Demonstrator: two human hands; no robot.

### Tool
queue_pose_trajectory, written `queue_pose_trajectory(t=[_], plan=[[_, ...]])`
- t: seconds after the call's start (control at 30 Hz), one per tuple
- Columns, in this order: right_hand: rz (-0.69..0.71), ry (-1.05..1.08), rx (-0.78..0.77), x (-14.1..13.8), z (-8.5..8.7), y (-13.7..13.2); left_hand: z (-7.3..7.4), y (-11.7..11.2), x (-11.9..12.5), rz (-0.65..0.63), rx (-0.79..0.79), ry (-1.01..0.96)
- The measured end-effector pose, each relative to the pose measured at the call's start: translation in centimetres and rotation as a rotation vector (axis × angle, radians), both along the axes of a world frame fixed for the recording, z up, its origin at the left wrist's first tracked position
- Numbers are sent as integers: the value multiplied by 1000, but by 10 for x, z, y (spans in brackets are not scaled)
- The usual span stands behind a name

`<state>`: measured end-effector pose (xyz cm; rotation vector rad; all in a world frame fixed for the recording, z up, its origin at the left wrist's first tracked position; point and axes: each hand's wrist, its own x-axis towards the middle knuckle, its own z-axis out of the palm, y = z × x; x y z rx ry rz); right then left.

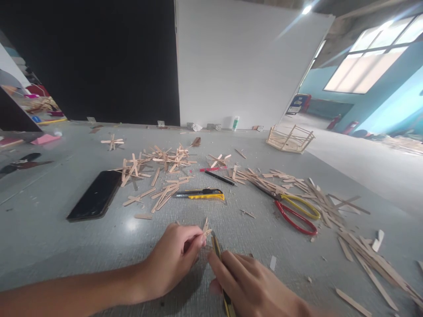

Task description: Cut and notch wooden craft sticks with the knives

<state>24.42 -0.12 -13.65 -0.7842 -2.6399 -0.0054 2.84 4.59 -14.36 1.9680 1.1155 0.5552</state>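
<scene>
Grey tabletop [49, 246], held cutter [216, 247] partly covered

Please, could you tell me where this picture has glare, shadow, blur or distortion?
In the head view: the lamp flares into streaks; the window looks washed out; a pale glare spot lies on the table near the phone; a soft shadow falls between the left hand and right hand; the white panel slants outward at right, suggesting wide-lens distortion; the right wrist looks blurred.
</scene>
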Motion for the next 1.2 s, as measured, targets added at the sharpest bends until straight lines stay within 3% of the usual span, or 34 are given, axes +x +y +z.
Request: queue_pose_trajectory(t=[0.2, 0.37, 0.8, 1.03, 1.2], plan=[[20, 12, 103, -1, 1, 0, 3, 0, 0, -5, 14, -7], [20, -23, 93, -2, 1, -2, 5, -1, -1, -32, 21, -38], [13, -40, -205, -3, 9, 3, 3, 1, -5, -119, 6, -38], [26, -1, -275, 0, 5, 4, 2, 1, -7, -115, -23, -53], [-8, 151, -516, 3, 15, 8, 4, 2, -7, -129, -14, -61]])
